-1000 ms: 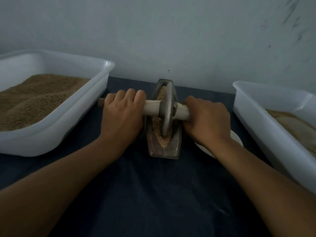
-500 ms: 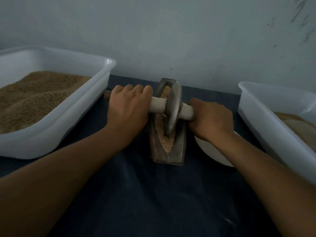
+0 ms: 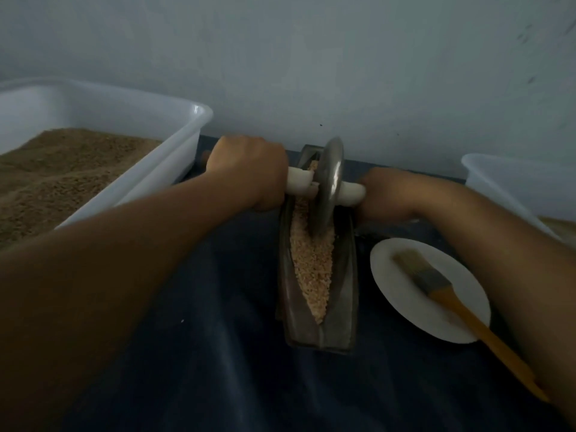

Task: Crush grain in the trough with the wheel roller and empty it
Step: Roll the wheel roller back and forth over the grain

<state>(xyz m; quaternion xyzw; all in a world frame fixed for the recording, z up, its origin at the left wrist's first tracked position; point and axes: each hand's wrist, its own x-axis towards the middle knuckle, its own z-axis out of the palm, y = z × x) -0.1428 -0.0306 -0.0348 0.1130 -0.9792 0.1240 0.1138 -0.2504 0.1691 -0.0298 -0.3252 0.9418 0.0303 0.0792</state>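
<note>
Gripping the axle either side of the wheel roller [image 3: 330,185], both hands [image 3: 249,173] [image 3: 388,194] work the trough [image 3: 318,307] at the counter's far edge; uneven pressure could tip it, spilling grain [image 3: 311,269].

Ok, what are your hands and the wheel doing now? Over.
Left hand and right hand grip the roller handle. Wheel stands in the trough, on the grain. Nothing blocking.

Shiny metal wheel [image 3: 331,185] & trough [image 3: 341,294], coarse grain [image 3: 311,269], glossy plastic tub [image 3: 174,157].

Plate [image 3: 405,294] and brush [image 3: 436,280] beside trough [image 3: 339,307]
</note>
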